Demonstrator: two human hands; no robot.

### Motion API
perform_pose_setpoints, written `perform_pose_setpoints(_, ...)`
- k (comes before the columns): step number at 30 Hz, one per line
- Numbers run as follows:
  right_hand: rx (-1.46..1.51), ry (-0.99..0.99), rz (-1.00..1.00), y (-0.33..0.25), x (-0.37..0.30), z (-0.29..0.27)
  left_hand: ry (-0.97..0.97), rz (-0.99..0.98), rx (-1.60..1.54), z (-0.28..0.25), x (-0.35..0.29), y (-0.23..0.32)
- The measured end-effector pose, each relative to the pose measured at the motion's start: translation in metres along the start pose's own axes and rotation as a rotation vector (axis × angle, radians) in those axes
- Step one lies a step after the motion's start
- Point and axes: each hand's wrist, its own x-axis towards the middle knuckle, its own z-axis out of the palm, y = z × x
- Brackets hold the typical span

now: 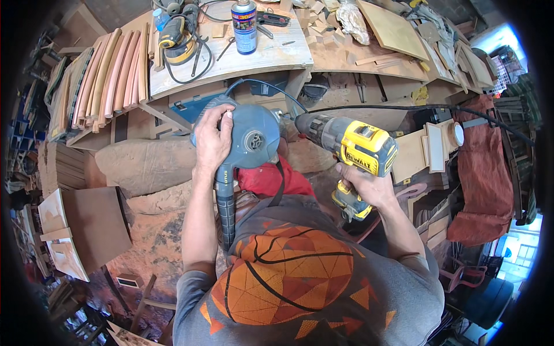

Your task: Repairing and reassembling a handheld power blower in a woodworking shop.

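My left hand (213, 138) is wrapped over the top of a blue-grey electric blower (245, 132). The blower's round housing faces up, and its dark ribbed tube (225, 202) runs down toward my body. In my right hand (367, 183) is a yellow and black cordless drill (363, 147), gripped by its handle. Its chuck (309, 124) points left at the blower's right side, close to a small silvery part there. Whether the drill touches the blower I cannot tell. A thin blue cord (265, 83) arcs above the two tools.
Ahead stands a workbench (231, 66) with a spray can (244, 29), a yellow sander (176, 40) and wood offcuts (323, 34). Wooden poles (112, 75) lie at the left. A black cable (438, 108) crosses at right. Wooden panels (95, 228) stand at lower left.
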Motion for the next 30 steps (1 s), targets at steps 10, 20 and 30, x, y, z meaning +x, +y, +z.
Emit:
perform_pose_setpoints(10,0.218,-0.069,0.180,-0.009,0.005,-0.009,0.012,0.053,-0.038,-0.001,0.000,-0.001)
perform_pose_setpoints(20,0.471,-0.049,0.221,-0.013,0.011,-0.009,0.039,0.054,-0.090,-0.001,-0.001,-0.008)
perform_pose_setpoints(30,0.264,-0.049,0.238,-0.017,0.009,-0.003,-0.012,0.076,-0.084,0.002,-0.001,0.001)
